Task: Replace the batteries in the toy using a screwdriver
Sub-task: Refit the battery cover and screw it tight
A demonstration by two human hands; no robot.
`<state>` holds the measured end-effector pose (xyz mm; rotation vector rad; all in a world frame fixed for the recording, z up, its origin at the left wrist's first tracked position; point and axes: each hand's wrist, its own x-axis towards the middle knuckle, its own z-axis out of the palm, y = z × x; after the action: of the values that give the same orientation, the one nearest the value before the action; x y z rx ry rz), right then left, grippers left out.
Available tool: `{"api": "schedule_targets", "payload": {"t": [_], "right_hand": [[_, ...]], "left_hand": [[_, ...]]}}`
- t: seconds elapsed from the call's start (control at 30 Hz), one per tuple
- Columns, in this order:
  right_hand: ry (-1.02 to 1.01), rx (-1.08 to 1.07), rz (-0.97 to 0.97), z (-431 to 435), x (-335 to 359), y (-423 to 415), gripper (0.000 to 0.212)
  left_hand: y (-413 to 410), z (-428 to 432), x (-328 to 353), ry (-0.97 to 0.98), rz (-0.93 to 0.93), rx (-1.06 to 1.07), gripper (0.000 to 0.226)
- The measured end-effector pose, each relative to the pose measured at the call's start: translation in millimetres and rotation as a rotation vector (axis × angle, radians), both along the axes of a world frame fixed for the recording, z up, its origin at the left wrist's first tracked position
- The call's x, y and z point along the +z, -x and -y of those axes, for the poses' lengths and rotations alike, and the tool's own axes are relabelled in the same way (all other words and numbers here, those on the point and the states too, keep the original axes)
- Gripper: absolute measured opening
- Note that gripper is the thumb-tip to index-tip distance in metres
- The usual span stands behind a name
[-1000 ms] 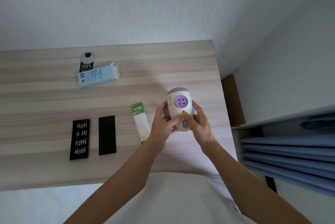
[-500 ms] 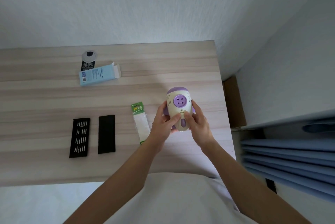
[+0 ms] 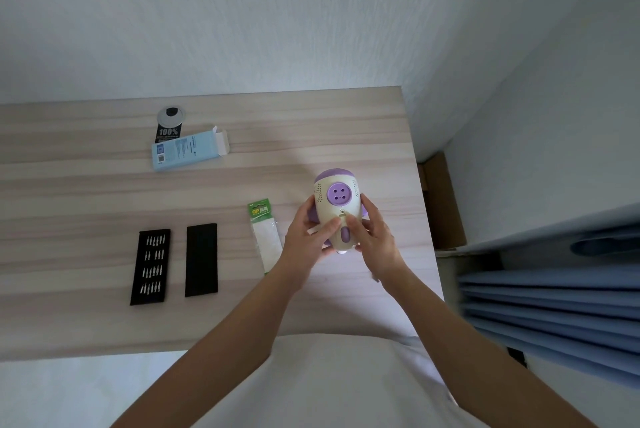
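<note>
Head view: left hand (image 3: 304, 241) and right hand (image 3: 376, 237) grip the toy (image 3: 337, 202) by its sides, long axis pointing away, thumbs pressing its near face; the bit tray (image 3: 150, 266) lies well leftward.

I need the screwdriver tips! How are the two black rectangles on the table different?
The left black tray holds rows of small silver bits; the right black piece is plain. The left black tray lies a little slanted; the right black piece lies nearly straight. Both are black, long and flat on the table, side by side, not touching.
</note>
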<state>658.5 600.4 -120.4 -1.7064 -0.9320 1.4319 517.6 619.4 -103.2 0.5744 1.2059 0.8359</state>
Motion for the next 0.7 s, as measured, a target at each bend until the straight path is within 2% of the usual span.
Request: {"api": "schedule_targets", "payload": {"t": [0.13, 0.27, 0.37, 0.53, 0.7], "right_hand": [[-0.021, 0.014, 0.040, 1, 8, -8, 0.040], [-0.029, -0.042, 0.129, 4, 9, -27, 0.041], [0.006, -0.108, 0.193, 9, 9, -44, 0.038], [0.114, -0.103, 0.317, 26, -5, -58, 0.030], [0.208, -0.030, 0.406, 42, -24, -54, 0.016]], "left_hand": [[2, 0, 3, -0.005, -0.035, -0.011, 0.058], [14, 0, 3, -0.050, -0.133, -0.091, 0.047], [32, 0, -1, -0.055, -0.225, -0.146, 0.062], [65, 7, -15, -0.046, -0.435, -0.015, 0.022], [91, 22, -37, -0.169, -0.807, -0.177, 0.007]]}}
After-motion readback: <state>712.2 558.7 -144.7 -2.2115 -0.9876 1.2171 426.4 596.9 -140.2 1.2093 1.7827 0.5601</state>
